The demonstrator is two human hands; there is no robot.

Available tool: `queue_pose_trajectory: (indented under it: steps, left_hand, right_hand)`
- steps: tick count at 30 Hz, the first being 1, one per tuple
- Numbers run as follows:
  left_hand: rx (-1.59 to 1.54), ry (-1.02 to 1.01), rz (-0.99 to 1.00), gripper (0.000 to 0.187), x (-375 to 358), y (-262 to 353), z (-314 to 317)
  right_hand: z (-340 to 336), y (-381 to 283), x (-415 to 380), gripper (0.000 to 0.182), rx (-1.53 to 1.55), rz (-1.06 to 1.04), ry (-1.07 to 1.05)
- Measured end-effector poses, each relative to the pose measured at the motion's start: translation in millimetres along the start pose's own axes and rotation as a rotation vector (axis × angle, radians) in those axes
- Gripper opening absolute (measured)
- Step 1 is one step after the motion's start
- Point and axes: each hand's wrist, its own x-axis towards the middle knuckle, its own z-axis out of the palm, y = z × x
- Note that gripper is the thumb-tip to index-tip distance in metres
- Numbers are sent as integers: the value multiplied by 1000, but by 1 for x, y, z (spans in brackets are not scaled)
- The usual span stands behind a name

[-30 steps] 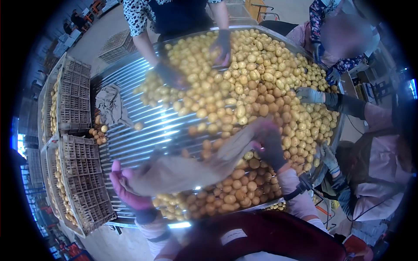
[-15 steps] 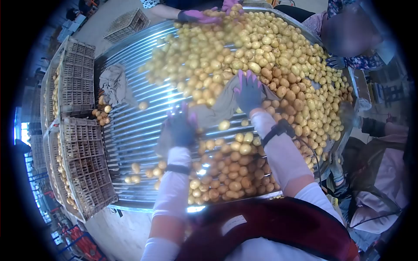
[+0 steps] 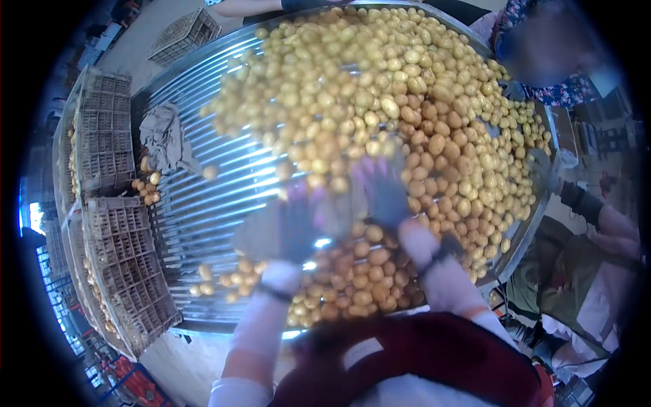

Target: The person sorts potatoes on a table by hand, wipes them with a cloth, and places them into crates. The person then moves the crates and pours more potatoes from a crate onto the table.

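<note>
Many yellow-brown, oval potatoes (image 3: 366, 129) lie in a broad heap on a slatted metal table (image 3: 217, 169). My left hand (image 3: 298, 220), in a grey glove with purple fingertips, lies flat on a grey cloth (image 3: 258, 232). Beside it, my right hand (image 3: 383, 193) in a matching glove rests with fingers stretched out at the cloth's right end. Both hands are smeared by motion. Browner potatoes (image 3: 352, 278) lie just below my hands, near my body. Part of the cloth is hidden under the gloves.
Plastic crates (image 3: 125, 261) holding potatoes stand along the left edge; another crate (image 3: 184, 35) is behind. A crumpled cloth (image 3: 163, 136) lies at the table's left. Across the table is a person's arm (image 3: 247, 7); another person's floral sleeve (image 3: 566, 91) and a gloved hand (image 3: 542, 169) are at right.
My right hand has come down toward me, drawing the cloth with it and closer to my left hand. Potatoes have spread into its former place. The co-worker's purple gloves at the top have left view.
</note>
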Motion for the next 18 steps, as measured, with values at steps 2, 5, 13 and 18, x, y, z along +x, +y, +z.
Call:
queue_pose_trajectory:
  steps: [2, 5, 13, 18]
  left_hand:
    - [-140, 66, -218, 54, 56, -3, -3]
    - [-132, 270, -223, 44, 69, -19, 38]
    - [-731, 185, -201, 29, -81, -52, -120]
    - [-597, -149, -16, 28, -168, -19, -163]
  right_hand:
    - [3, 17, 46, 54, 17, 27, 177]
    - [7, 33, 69, 51, -7, -11, 205]
    - [-149, 25, -130, 41, 261, 156, 278]
    - [-167, -37, -266, 48, 163, 321, 124]
